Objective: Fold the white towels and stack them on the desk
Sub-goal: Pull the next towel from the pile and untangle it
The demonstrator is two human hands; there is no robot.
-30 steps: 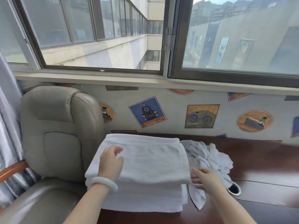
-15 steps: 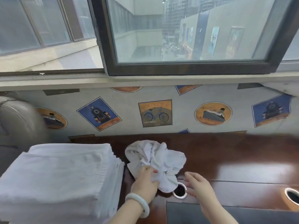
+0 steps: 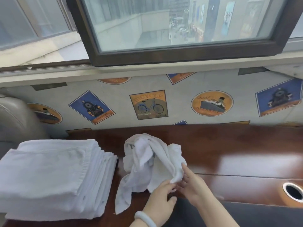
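On the desk, crumpled towel (image 3: 152, 163): a bunched heap just right of the folded stack (image 3: 54, 174), not touching it.
Towel's lie: no true long axis yet. One loose tail trails toward the near edge, and a rolled fold runs down to the hands.
Left hand (image 3: 161, 195): pinches the near corner.
Right hand (image 3: 192, 184): grips the same corner, forefinger laid along the fold.
Step in hand: likely finding corners. Best to slide the hands apart along one hem, shake the cloth flat, then fold.
Desk (image 3: 237, 145): dark glossy wood.
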